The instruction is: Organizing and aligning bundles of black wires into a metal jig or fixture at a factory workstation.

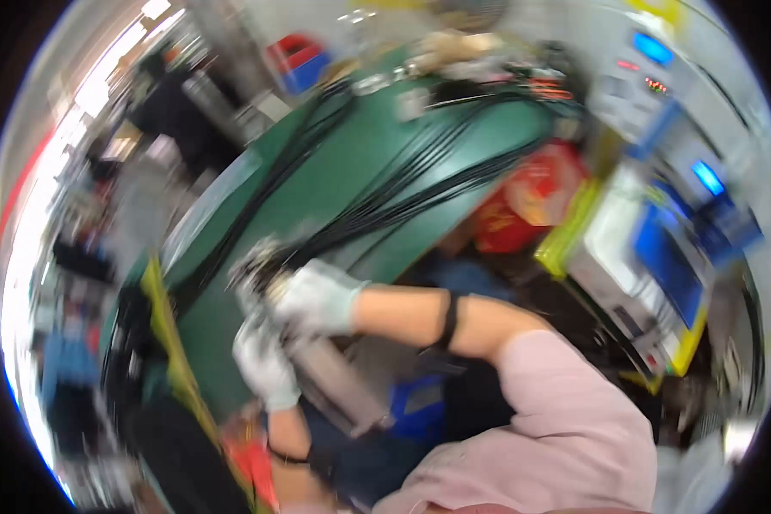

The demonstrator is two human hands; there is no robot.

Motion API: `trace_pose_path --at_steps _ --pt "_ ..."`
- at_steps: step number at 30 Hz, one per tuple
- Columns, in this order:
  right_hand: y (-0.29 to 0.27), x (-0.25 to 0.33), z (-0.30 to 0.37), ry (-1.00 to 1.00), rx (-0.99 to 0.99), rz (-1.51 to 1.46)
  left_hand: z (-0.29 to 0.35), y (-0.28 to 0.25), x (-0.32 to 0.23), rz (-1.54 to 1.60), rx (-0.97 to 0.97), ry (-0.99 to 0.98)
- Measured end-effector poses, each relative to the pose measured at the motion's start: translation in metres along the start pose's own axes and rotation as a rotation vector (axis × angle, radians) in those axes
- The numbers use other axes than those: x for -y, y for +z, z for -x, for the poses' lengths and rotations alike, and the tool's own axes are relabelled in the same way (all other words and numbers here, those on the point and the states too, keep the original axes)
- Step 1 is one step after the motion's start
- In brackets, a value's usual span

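Observation:
Motion smears the picture around both gloved hands. My right hand (317, 300), in a white glove, is closed around the near ends of a bundle of thin black cables (385, 201). Small silvery cable ends (261, 257) stick out just beyond its fingers. Close below it is my left hand (265, 364), also gloved in white, its fingertips reaching up towards the same ends. Blur hides whether those fingers grip anything. Beside the left hand lies a grey, flat-sided box-like piece (338, 385), partly covered by the hands.
The cables run across a green table (317, 184). Another black cable bundle (270, 184) lies to the left. A red bag (531, 197) is by the table's right edge, near a white machine (616, 265) with blue panels. A red and blue bin (300, 62) stands behind.

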State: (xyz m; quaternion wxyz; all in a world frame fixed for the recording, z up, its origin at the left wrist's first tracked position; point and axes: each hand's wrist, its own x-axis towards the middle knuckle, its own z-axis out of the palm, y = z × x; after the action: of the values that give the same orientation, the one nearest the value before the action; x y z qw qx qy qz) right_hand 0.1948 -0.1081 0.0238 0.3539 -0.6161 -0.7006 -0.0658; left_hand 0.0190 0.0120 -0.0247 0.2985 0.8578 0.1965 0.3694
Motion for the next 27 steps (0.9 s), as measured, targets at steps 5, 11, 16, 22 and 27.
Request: trace_pose_path --at_steps 5,11,16,22,27 --pt "-0.005 -0.035 0.016 0.109 0.033 -0.09 -0.003 -0.007 -0.003 -0.186 -0.178 0.024" --pt "0.003 -0.018 0.005 0.087 0.078 -0.053 0.002 -0.022 -0.001 -0.183 -0.138 -0.077" --pt "0.005 -0.021 0.008 0.043 0.018 0.05 0.003 -0.017 -0.003 -0.159 -0.148 -0.126" --pt "0.004 -0.022 0.008 0.02 -0.019 0.073 0.004 -0.017 -0.002 -0.131 -0.082 -0.191" --pt "0.005 -0.023 0.009 0.038 -0.04 0.062 0.004 -0.017 -0.002 -0.142 -0.067 -0.145"
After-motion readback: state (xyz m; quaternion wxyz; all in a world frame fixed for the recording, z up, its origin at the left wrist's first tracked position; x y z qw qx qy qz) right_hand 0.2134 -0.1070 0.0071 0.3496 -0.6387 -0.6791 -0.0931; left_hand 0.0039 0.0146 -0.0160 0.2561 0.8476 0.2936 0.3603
